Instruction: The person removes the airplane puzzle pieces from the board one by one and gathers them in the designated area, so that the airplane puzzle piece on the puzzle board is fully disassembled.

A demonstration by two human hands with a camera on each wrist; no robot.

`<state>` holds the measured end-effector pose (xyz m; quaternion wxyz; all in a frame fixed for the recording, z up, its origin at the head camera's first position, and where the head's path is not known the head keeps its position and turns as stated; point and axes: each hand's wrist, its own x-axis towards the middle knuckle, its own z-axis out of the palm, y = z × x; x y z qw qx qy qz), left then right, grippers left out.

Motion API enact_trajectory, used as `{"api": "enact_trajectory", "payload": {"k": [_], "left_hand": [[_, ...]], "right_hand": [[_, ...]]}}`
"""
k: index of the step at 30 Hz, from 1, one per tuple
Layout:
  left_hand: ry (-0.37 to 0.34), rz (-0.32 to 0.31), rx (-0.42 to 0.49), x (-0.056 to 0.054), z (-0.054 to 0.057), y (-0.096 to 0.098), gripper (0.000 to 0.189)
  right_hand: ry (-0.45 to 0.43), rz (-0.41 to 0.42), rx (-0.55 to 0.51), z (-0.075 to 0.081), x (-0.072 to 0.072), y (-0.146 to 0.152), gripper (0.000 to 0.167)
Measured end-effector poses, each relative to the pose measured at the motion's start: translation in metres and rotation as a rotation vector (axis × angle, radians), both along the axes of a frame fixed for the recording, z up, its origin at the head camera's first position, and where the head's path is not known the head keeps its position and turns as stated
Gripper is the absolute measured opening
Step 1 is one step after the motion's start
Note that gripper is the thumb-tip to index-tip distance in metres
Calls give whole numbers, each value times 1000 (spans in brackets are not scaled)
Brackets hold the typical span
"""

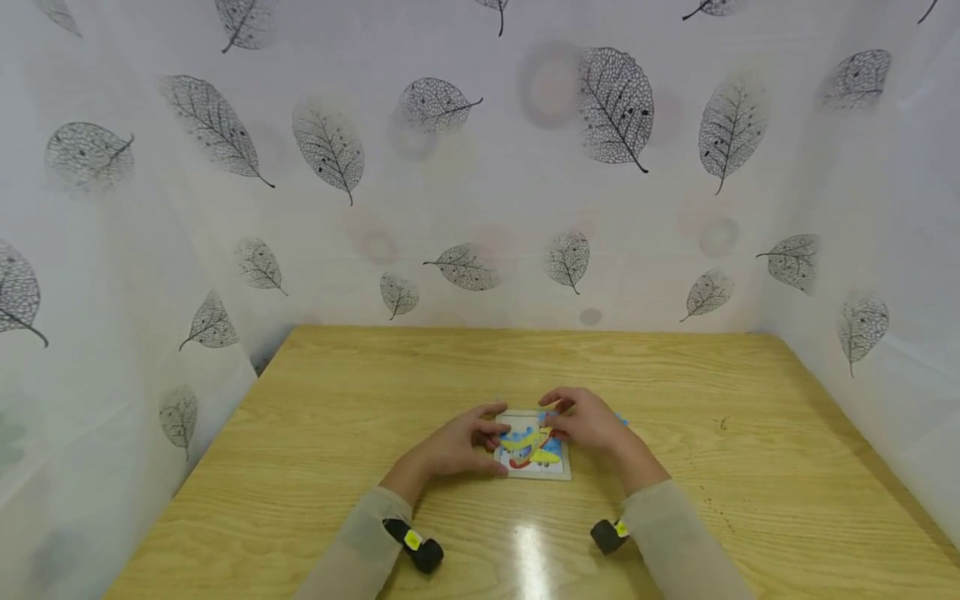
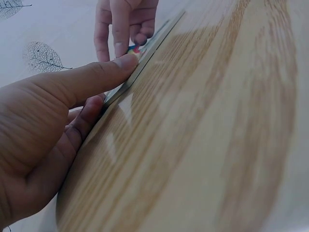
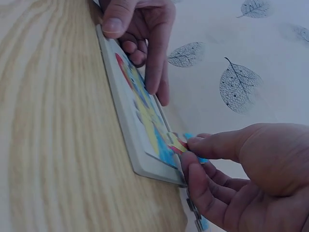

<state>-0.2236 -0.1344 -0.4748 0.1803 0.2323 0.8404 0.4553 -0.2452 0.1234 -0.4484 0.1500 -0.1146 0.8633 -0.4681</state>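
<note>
A small jigsaw puzzle in a pale tray point(image 1: 551, 477) lies flat on the table, its picture in yellow, blue and red partly assembled. My left hand point(image 1: 457, 442) holds the tray at its left side, thumb by the near corner and fingers toward the far side. Between thumb and fingertips my right hand point(image 1: 592, 423) pinches a colourful puzzle piece point(image 3: 176, 143), tilted over the tray's right far part. In the right wrist view, more puzzle pieces point(image 3: 197, 211) lie beside the tray, partly hidden below the right hand.
The wooden table point(image 1: 375, 375) carries the tray near its middle. Light cloth with a leaf print point(image 1: 480, 167) hangs around the back and sides. Each sleeve has a dark strap with a small black device point(image 1: 426, 554) at the wrist.
</note>
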Motion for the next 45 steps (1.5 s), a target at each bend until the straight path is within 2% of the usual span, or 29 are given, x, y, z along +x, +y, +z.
{"api": "enact_trajectory", "payload": {"k": [9, 13, 19, 30, 36, 45], "left_hand": [[-14, -5, 32, -1, -1, 0, 60], [-9, -5, 29, -1, -2, 0, 60], [-14, -1, 32, 0, -2, 1, 66], [-8, -1, 18, 0, -1, 0, 65], [-7, 3, 24, 0, -1, 0, 66], [-2, 2, 27, 0, -3, 0, 62]], "right_hand": [[-46, 55, -20, 1, -7, 19, 23], [-78, 96, -63, 3, -8, 25, 27], [-139, 96, -126, 2, -11, 34, 31], [-120, 129, -225, -2, -16, 55, 42], [-154, 91, -286, -5, -18, 70, 44], [-179, 4, -321, -6, -20, 90, 44]]}}
